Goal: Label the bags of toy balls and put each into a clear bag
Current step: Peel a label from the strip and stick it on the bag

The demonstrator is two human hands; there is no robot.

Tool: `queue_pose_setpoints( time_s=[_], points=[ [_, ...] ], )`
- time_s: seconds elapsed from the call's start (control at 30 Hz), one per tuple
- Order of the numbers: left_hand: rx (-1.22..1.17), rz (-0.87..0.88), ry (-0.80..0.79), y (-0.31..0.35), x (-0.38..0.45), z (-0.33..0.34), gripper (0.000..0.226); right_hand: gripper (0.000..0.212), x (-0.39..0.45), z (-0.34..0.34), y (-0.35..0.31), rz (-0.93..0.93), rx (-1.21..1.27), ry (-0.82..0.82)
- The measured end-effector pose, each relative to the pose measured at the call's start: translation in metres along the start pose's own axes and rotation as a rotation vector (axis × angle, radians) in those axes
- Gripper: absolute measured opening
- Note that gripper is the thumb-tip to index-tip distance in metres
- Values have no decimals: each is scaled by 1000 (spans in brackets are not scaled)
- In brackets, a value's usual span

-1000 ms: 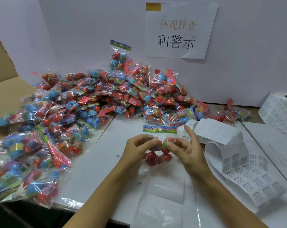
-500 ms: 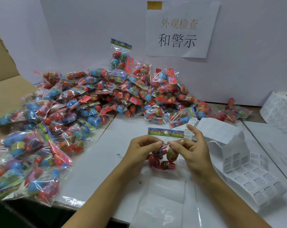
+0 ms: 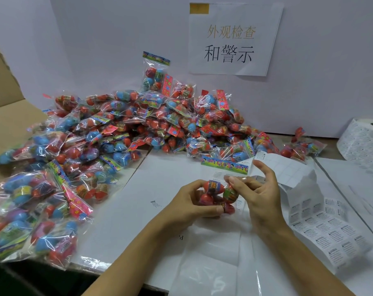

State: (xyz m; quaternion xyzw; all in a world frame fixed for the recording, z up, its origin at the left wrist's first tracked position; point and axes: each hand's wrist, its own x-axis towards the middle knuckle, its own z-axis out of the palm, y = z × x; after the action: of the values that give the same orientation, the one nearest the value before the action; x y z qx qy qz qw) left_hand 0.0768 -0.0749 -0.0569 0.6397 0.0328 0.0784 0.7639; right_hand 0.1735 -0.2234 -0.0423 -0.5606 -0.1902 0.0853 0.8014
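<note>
Nearest on the worktop (image 3: 121,212): clear bags (image 3: 211,263) lie flat | both hands pinch one bag of toy balls (image 3: 218,193), left hand (image 3: 194,201) from below, right hand (image 3: 258,193) on top | sticker sheet (image 3: 331,229) at right | big pile of ball bags (image 3: 117,133) behind.

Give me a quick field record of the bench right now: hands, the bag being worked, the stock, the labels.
left hand: grips the bag of toy balls from the left
right hand: pinches the same bag at its upper right, index finger raised
bag header card: upright, above both hands
pile of bags: heaped to the left and behind, along the wall
label strip: lies unrolled to the right of the hands
label roll: far right
clear bag: flat on the table, in front of the hands
</note>
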Motion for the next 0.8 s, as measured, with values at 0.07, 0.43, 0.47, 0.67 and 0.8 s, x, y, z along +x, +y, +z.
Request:
queue_pose_setpoints(
  time_s=[0.07, 0.43, 0.47, 0.67, 0.8],
  points=[
    [-6, 13, 36, 1, 0, 0, 49, 79, 0, 1, 0, -2, -4, -17],
    [-220, 27, 179, 13, 3, -12, 50, 11, 2, -9, -2, -84, -209, -149],
    [-232, 23, 175, 13, 3, -13, 47, 13, -1, -7, -3, -97, -244, -178],
    [-209, -8, 169, 12, 6, -13, 45, 25, -6, -5, -5, -127, -425, -325],
    [-181, -10, 127, 11, 4, -12, 45, 36, -7, -3, -8, -156, -511, -307]
  ],
)
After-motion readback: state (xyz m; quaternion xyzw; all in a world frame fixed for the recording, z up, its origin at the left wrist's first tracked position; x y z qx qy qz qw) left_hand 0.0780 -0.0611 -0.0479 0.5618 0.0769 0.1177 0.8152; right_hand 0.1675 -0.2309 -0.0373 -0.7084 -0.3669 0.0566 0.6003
